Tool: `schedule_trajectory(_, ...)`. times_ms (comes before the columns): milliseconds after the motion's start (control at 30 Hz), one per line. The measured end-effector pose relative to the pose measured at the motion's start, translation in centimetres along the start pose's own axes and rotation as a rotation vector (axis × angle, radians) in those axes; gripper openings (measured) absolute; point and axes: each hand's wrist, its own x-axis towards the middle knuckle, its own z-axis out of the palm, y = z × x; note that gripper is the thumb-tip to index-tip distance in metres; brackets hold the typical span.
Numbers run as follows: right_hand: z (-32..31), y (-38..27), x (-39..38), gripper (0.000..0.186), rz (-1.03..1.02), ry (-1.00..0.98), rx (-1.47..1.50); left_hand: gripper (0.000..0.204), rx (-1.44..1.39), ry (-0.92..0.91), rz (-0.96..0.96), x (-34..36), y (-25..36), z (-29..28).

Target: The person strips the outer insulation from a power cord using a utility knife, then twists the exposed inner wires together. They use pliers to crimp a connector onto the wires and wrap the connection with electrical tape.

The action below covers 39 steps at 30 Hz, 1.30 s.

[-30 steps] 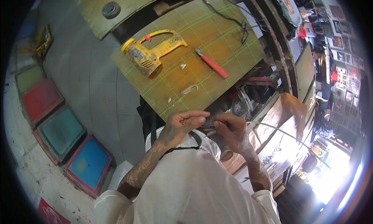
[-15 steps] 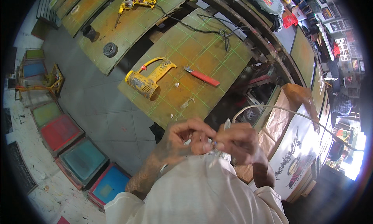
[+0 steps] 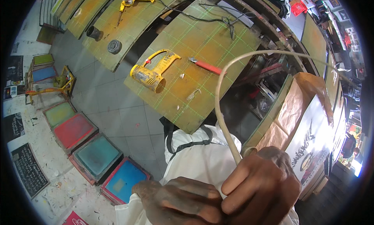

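Observation:
Both my hands are raised close to the camera at the bottom, side by side with fingers curled in. My right hand (image 3: 263, 186) is closed where a cream-coloured cable (image 3: 219, 104) runs down into it; the gripped end is hidden. My left hand (image 3: 181, 201) is closed against it, and whatever lies in its fingers is out of sight. Beyond them, on the worn green-lined board (image 3: 179, 96), lie an empty yellow heat gun housing (image 3: 154, 75), a red-handled utility knife (image 3: 207, 66) and small pale scraps (image 3: 193, 94).
An opened yellow heat gun (image 3: 130, 0) with a black cord lies on the board at the far left, near a dark ring (image 3: 114, 46) and a dark tube (image 3: 93, 32). Framed screens (image 3: 97, 158) line the left side. Brown paper (image 3: 286, 116) and a printed white sheet (image 3: 311, 135) lie right.
My hands have come up nearer the camera, and the cable has risen with them, now arching across the board's right side. The housing and knife remain in place on the board.

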Motion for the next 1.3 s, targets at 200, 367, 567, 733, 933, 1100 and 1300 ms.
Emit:
schedule_trajectory(200,-0.5,0.2,0.8,0.017,-0.007,-0.025,0.048,0.013,0.062,0.025,-0.193,0.8,1.7,0.5)
schedule_trajectory(367,-1.5,0.6,1.0,0.015,-0.089,-0.095,0.073,0.009,0.126,0.173,-0.15,1.2,0.8,2.9)
schedule_trajectory(567,-0.9,-0.1,1.6,0.012,-0.077,0.111,0.047,0.007,0.017,-0.04,-0.191,2.2,0.9,0.4)
schedule_trajectory(733,-0.2,-0.2,1.6,0.012,-0.098,0.205,-0.021,0.006,-0.006,-0.112,-0.201,3.2,0.8,0.2)
schedule_trajectory(933,-2.0,-0.6,1.1,0.013,-0.095,0.012,-0.006,0.005,-0.039,-0.125,-0.202,3.6,0.5,0.2)
schedule_trajectory(1100,-4.4,-2.4,-0.2,0.01,0.175,-0.061,-0.117,0.019,0.039,-0.04,-0.336,2.0,0.4,-0.7)
schedule_trajectory(1300,-6.0,-3.6,-1.6,0.021,0.947,0.367,-0.604,0.038,0.174,0.299,-0.648,1.2,-2.3,-5.9)
